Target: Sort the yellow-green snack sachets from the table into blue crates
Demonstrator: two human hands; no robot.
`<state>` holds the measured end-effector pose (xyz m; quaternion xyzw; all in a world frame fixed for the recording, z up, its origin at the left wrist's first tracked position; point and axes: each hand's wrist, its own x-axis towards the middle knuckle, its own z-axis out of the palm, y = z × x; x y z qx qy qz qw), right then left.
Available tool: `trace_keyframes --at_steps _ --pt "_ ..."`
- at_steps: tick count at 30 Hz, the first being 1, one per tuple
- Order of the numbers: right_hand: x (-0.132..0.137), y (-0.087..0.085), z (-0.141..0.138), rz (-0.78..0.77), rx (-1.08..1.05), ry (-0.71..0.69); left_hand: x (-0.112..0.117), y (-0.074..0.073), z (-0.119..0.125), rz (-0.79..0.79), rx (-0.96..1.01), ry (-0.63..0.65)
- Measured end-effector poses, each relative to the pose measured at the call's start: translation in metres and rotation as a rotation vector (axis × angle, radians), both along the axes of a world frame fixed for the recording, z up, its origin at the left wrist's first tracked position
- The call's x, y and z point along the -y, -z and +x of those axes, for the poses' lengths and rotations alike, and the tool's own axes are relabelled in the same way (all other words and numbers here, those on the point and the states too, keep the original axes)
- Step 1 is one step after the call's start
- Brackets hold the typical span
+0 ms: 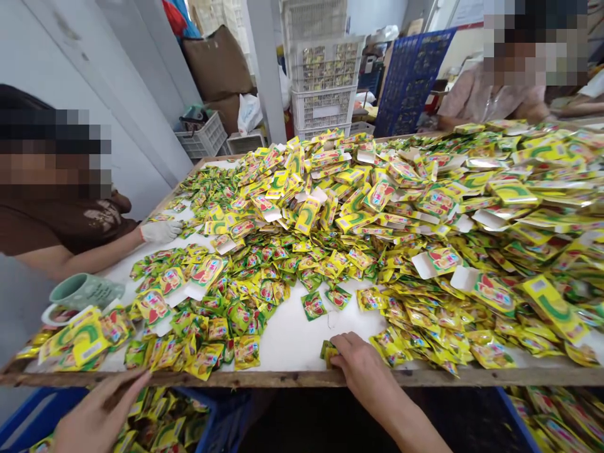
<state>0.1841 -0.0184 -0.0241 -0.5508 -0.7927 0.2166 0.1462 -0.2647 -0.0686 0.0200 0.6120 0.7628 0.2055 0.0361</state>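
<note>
At the table's near edge my right hand [362, 365] is closed on a small green and yellow packet [325, 353], most of it hidden under the fingers. My left hand [101, 412] is at the lower left, above a blue crate [207, 423] of packets. Its fingers are stretched out and the thumb is apart, with nothing visible in them. Beyond my right hand, two green packets [314, 306] lie on the white tabletop [287, 333]. Yellow packets [394, 346] are heaped just right of that hand, and more packets [207, 355] lie between the hands.
A large pile of small yellow boxes [353, 189], some with open flaps, covers the table's middle and right. A green mug [85, 290] stands at left. One person's gloved hand [161, 231] rests by the left edge; another person sits far right. White crates [323, 107] are stacked behind.
</note>
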Motion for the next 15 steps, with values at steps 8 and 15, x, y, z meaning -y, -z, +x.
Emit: trace_keyframes --at_steps 8,15 --pt "0.010 0.021 0.004 0.133 0.064 -0.037 -0.271 -0.028 0.292 0.181 0.480 0.503" --pt "0.007 0.021 0.030 0.030 -0.414 0.171 -0.312 -0.028 0.321 0.099 0.663 0.355"
